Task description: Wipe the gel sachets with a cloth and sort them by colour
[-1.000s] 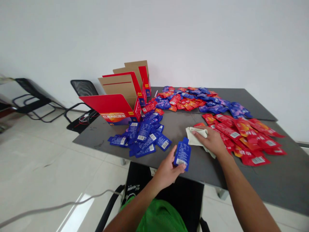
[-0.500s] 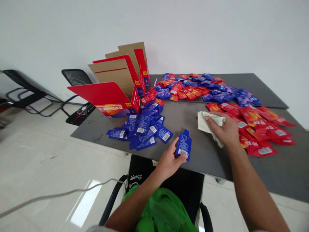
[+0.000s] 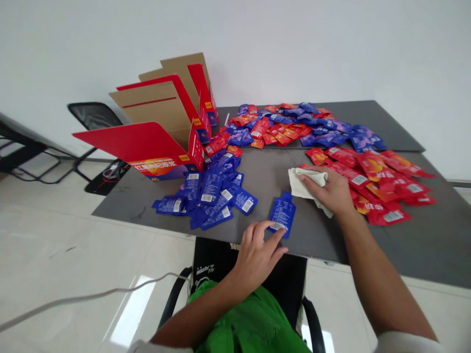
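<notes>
A single blue pouch [image 3: 282, 213] lies flat near the table's front edge, its short neck pointing away from me and its barcode at the near end. My left hand [image 3: 257, 255] is over that near end with fingers apart, the fingertips resting on or just above it. To the right, my right hand [image 3: 329, 189] grips a folded white cloth [image 3: 300, 184] a little above the table. Left of the single pouch is a loose pile of blue pouches [image 3: 211, 189]. Several red pouches [image 3: 379, 181] are heaped just beyond my right hand.
Open red cardboard boxes [image 3: 162, 152] stand in a row at the left, flaps raised. Mixed red and blue sachets [image 3: 283, 125] spread along the back of the grey table [image 3: 257, 166]. A black chair [image 3: 93, 117] stands on the left, and a cable [image 3: 91, 295] crosses the floor.
My left hand has let go of the blue pouch, which now lies on the table, and its fingers have spread. The right hand still holds the cloth. The whole view has shifted slightly.
</notes>
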Motion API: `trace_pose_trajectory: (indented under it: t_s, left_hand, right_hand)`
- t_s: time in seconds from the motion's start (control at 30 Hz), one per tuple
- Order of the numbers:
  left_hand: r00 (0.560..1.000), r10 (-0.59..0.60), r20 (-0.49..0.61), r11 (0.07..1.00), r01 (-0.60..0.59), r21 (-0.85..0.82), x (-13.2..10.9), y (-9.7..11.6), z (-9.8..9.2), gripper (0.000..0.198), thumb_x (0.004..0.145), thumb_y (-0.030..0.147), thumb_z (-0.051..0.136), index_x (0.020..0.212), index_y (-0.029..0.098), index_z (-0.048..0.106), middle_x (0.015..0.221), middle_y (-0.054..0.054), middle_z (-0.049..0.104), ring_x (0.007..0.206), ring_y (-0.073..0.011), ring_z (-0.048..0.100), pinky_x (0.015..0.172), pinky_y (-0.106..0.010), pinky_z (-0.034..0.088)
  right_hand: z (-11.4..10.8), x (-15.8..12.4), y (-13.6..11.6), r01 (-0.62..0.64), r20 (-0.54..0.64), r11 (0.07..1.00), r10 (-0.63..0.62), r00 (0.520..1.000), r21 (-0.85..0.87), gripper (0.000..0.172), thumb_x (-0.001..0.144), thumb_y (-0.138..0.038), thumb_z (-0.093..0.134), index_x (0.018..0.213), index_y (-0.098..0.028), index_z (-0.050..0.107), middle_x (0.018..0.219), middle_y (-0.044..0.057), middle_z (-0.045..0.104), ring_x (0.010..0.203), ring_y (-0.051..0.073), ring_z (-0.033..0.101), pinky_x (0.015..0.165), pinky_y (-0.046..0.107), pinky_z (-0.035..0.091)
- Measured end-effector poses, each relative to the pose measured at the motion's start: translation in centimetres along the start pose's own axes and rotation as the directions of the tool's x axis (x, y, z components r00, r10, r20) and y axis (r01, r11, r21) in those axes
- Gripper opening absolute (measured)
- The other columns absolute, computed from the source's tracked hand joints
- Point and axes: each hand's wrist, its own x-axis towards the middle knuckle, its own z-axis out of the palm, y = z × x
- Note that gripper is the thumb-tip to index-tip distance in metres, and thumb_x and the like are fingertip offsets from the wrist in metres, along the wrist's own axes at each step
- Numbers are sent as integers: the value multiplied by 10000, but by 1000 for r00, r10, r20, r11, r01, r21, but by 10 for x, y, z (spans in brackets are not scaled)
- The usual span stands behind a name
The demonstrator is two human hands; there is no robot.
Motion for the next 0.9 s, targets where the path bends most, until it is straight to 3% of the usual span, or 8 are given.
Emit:
trace_pose_trajectory:
  t_s: [0.2,0.33,0.4,0.47,0.53,0.57,0.7,0.9]
  left_hand:
    - [981,196,2,980,-196,-39,-4,-11,12,328,1049,303,707,1359,199,711,1506,-131,659,1424,-302,583,1173,-469,534]
    - [969,244,26,968,-242,-72,-2,-16,14,301,1071,308,680,1347,193,711,1478,-132,690,1426,-291,606,1149,-452,542]
    - [969,244,46,969,-241,-62,-2,-17,13,281,1066,328,692,1306,185,721,1400,-125,734,1366,-289,646,1113,-438,551]
    - [967,240,87,971,-238,-30,-2,-17,12,242,1048,350,720,1221,181,739,1250,-104,786,1255,-285,698,1054,-427,561]
    - [960,250,130,967,-254,17,-4,-18,11,239,1038,365,736,1192,181,740,1169,-90,801,1193,-280,719,1022,-422,554]
    - [955,262,138,962,-270,45,-5,-18,12,265,1044,369,729,1228,178,732,1197,-94,801,1219,-281,713,1031,-422,543]
    - [937,344,59,921,-349,175,-9,-22,14,327,1111,305,620,1404,169,673,1431,-95,742,1404,-237,639,1064,-383,512]
    - [935,353,22,917,-350,192,-7,-23,16,270,1126,289,591,1342,182,712,1424,-63,750,1376,-198,673,999,-358,531]
  right_hand:
    - [-9,-1,-16,63,-51,997,-64,997,-34,456,978,-628,684,1238,-268,788,1185,98,811,1079,309,771,997,488,604]
    - [-13,-24,-46,204,127,978,-196,972,-50,394,1006,-536,680,1312,-298,752,1297,90,778,1206,306,733,1073,492,584]
    - [-10,-44,-59,294,316,956,-276,908,-11,372,1007,-443,686,1349,-308,738,1339,81,763,1244,288,717,1070,453,588]
    - [-3,-63,-64,367,479,929,-342,809,43,373,996,-326,678,1365,-315,732,1349,73,756,1243,271,712,1054,420,593]
    - [4,-73,-60,406,552,911,-376,744,75,403,986,-249,667,1381,-310,715,1347,73,751,1220,261,711,1041,408,595]
    - [7,-74,-55,416,555,906,-383,738,73,410,988,-238,666,1391,-302,702,1347,77,748,1219,261,708,1045,411,593]
    - [19,-47,-26,466,494,885,-404,770,-2,411,1002,-299,677,1412,-270,663,1339,107,737,1249,289,693,1056,446,594]
    - [11,6,-11,458,373,858,-355,857,-235,365,1042,-340,604,1375,-211,676,1307,155,738,1184,330,700,1001,482,596]
